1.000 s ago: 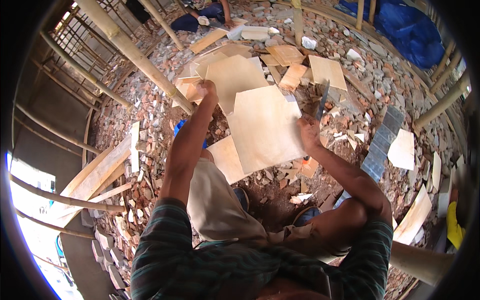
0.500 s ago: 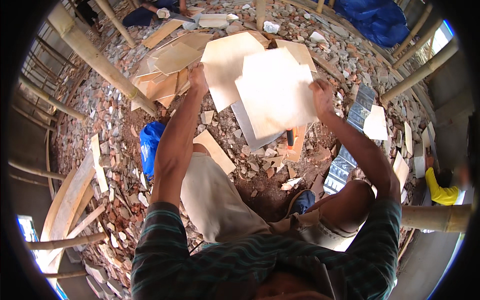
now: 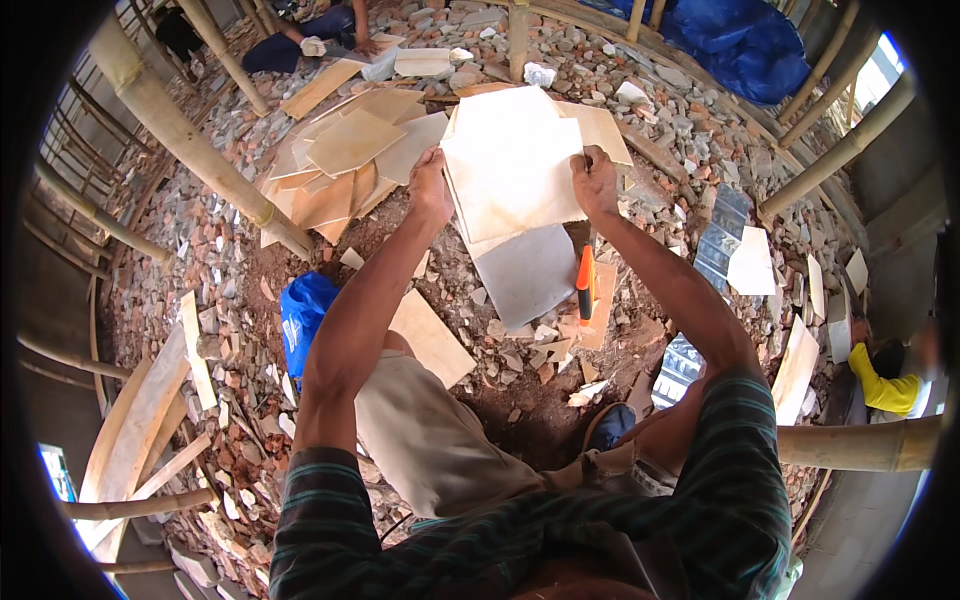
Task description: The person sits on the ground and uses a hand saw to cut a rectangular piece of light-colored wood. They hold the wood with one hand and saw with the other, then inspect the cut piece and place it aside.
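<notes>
Before me, two overlapping cream tile pieces [image 3: 515, 165] with angled corners are held up nearly edge to edge. My left hand [image 3: 430, 187] is closed on their left edge, and my right hand [image 3: 596, 185] pinches the right edge. Under them a grey tile piece [image 3: 538, 275] lies on the rubble with its near end showing. Beside it, below my right hand, rests a tool with an orange and black handle [image 3: 585, 285]; its far end is hidden. Another cream tile [image 3: 600, 130] lies behind my right hand.
A heap of cut tiles [image 3: 350, 140] lies far left. Bamboo poles [image 3: 180, 125] rise around the rubble floor. A blue bag [image 3: 305, 315] sits by my left arm, a blue tarp [image 3: 735, 45] far right. Other people work at the far left and in a yellow sleeve [image 3: 880, 380] at right.
My hands have come closer together. The left moved right and nearer, the right moved left, bringing the two separate tile pieces over each other. More of the grey tile and orange-handled tool shows.
</notes>
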Demonstrator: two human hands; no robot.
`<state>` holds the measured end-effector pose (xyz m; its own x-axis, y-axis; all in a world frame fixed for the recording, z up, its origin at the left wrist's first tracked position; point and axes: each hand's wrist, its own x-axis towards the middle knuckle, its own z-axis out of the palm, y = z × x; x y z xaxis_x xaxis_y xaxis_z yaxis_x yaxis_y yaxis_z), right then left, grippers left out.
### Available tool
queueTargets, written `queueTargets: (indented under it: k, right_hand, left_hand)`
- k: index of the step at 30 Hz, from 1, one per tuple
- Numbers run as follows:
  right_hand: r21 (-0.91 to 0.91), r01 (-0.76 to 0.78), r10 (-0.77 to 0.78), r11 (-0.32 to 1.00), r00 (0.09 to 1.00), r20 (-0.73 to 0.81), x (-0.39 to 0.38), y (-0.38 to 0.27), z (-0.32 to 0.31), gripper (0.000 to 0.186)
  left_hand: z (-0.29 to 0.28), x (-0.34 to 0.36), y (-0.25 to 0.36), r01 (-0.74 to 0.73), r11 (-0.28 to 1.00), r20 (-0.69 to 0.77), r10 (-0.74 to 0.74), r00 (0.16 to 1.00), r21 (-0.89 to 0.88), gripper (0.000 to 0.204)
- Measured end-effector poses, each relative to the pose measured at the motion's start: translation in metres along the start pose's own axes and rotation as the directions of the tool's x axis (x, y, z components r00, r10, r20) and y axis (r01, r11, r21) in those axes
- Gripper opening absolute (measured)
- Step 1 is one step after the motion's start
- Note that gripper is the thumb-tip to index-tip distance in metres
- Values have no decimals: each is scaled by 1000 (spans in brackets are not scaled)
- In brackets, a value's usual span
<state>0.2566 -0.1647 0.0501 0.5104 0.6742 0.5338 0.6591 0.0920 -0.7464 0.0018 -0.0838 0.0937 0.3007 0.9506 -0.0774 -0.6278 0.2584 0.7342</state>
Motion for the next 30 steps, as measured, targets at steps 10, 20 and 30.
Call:
queueTargets:
  k: [10,20,30]
  right_hand:
    - [40,-165,164,986,986,12,-15,11,-36,28]
    - [16,-42,43,999,994,-97,-20,-7,-54,26]
    - [162,-124,141,979,985,-96,-12,17,-61,24]
  left_hand:
    - [0,15,-29,44,995,129,-55,990,89,32]
    - [7,9,-35,59,992,132,-74,989,115,34]
    - [14,-1,-45,49,978,192,-88,977,201,33]
